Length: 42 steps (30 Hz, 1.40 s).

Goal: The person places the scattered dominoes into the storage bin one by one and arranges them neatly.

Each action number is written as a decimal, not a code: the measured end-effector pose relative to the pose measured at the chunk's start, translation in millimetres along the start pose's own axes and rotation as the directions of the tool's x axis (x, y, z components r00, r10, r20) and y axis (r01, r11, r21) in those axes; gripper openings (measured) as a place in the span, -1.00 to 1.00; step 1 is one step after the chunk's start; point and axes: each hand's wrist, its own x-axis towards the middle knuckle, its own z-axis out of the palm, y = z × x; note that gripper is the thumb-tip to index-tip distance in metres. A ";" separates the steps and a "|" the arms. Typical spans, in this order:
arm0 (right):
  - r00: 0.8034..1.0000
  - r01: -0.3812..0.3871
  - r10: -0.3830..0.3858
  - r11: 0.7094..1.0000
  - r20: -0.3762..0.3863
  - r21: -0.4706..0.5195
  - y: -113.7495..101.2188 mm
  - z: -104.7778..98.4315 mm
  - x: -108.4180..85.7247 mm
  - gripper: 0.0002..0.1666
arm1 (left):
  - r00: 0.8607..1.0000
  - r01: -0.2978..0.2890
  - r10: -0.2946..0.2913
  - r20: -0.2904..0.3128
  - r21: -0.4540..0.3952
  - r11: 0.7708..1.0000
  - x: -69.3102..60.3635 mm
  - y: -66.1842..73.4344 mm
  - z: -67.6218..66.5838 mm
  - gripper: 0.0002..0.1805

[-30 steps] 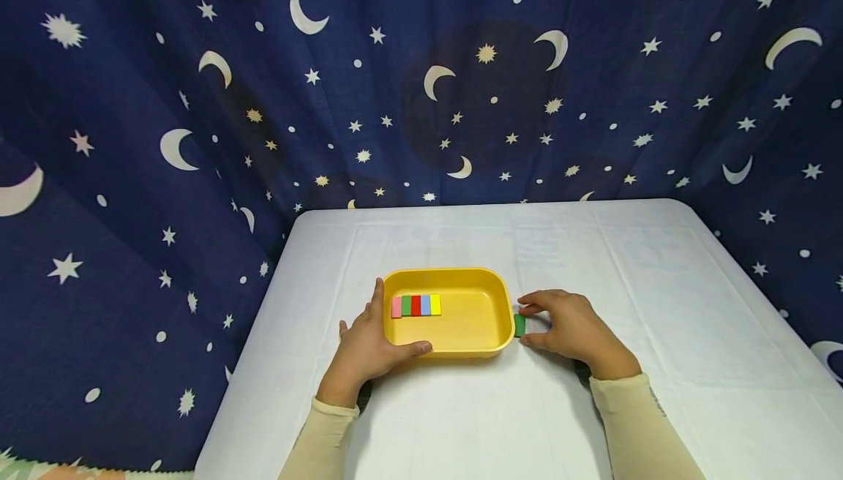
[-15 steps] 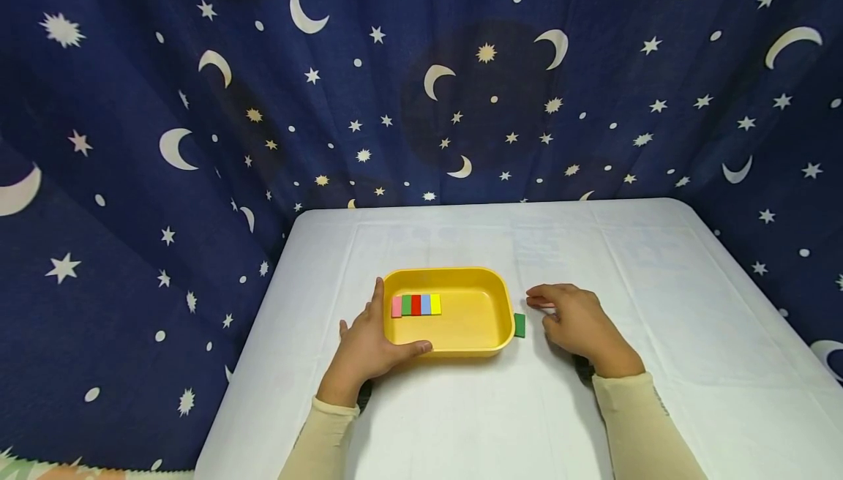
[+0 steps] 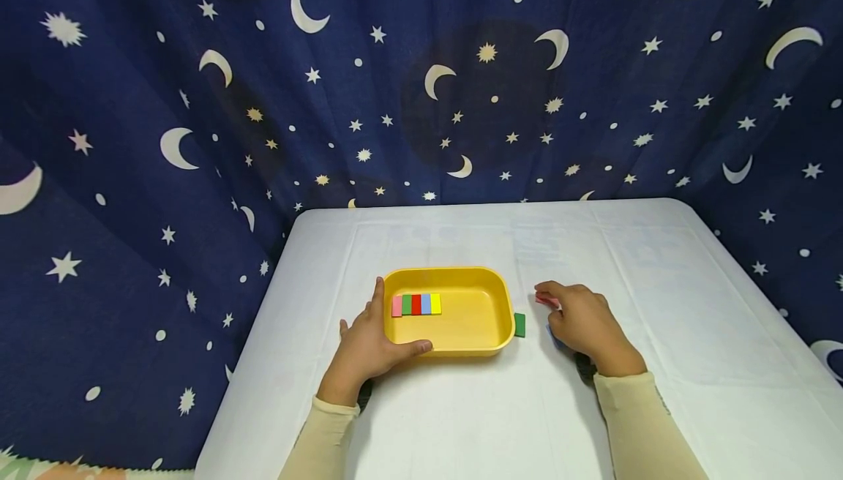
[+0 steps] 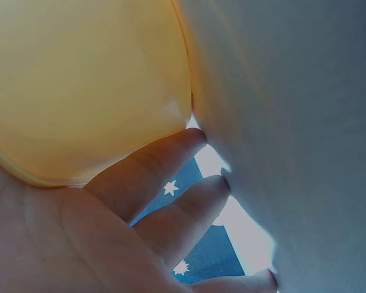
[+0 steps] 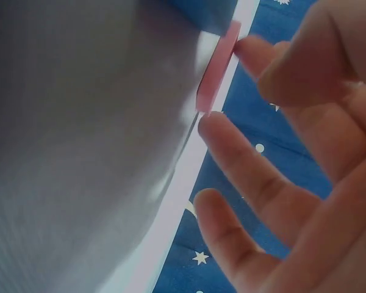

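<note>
My left hand (image 3: 372, 341) rests against the left end of the yellow tray (image 3: 461, 353), thumb over the front rim and fingers along the side; the left wrist view shows its fingers beside the tray wall (image 4: 91, 79). Pink, green, red, light-blue and yellow tiles (image 3: 416, 305) lie side by side in the tray's left part. To the right of the tray, my right hand (image 3: 582, 323) has its fingertips at a pink tile (image 3: 545, 299), touching it in the right wrist view (image 5: 218, 67). A blue tile (image 3: 555, 338) is partly hidden beneath that hand.
A dark green tile (image 3: 520, 325) lies on the white-covered table (image 3: 461, 421), next to the tray's right end. Behind and to the left hangs a dark blue curtain (image 3: 382, 85) with moons and stars.
My right hand has left the green tile and moved right to the pink tile, now shifted slightly right; the blue tile has come into view. My left hand and the tray have stayed put.
</note>
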 end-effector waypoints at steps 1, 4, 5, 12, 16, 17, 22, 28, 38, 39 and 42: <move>1.000 -0.002 0.002 1.000 0.002 0.004 0.3 -0.4 0.0 -0.35 | 1.000 0.001 -0.001 0.001 0.001 1.000 -0.2 0.1 -0.1 0.70; 1.000 -0.011 0.011 1.000 0.005 0.006 1.2 -0.5 0.1 -0.34 | 1.000 0.005 -0.005 0.004 0.003 1.000 -0.7 0.5 -0.2 0.71; 1.000 -0.009 0.009 1.000 0.007 0.011 1.6 -0.5 0.4 -0.33 | 1.000 0.005 -0.005 0.004 0.003 1.000 -0.8 0.5 -0.3 0.71; 1.000 -0.006 0.005 0.998 0.016 0.062 3.6 0.2 1.1 -0.34 | 1.000 0.005 -0.005 0.006 0.006 1.000 -1.1 1.3 -1.3 0.72; 1.000 -0.001 0.001 1.000 0.002 0.030 5.4 0.5 0.4 -0.40 | 1.000 0.006 -0.007 0.005 0.006 1.000 -1.4 1.3 -1.5 0.73; 1.000 0.001 0.000 1.000 -0.003 0.019 5.8 0.6 0.2 -0.41 | 1.000 0.006 -0.006 0.005 0.004 1.000 -1.4 1.3 -1.4 0.73; 1.000 -0.006 0.006 1.000 -0.013 -0.008 4.9 -0.1 -0.5 -0.37 | 1.000 0.005 -0.005 0.002 0.005 1.000 -1.4 1.2 -1.3 0.73; 0.997 -0.056 0.056 0.998 0.051 0.001 4.5 1.4 -0.9 -0.23 | 1.000 0.006 -0.006 0.004 0.010 1.000 -1.8 1.3 -1.3 0.73; 0.995 -0.061 0.062 0.998 0.077 -0.013 3.7 -0.1 -2.2 -0.21 | 1.000 0.001 -0.001 -0.001 0.008 1.000 -1.4 1.1 -0.8 0.73; 0.995 -0.062 0.063 0.998 0.076 -0.012 3.6 -0.3 -2.3 -0.21 | 1.000 0.001 -0.001 -0.001 0.006 1.000 -1.4 1.1 -0.7 0.72; 0.995 -0.070 0.070 0.998 0.072 -0.010 3.4 -1.0 -2.9 -0.22 | 1.000 0.003 -0.003 0.001 0.005 1.000 -1.5 1.2 -0.5 0.71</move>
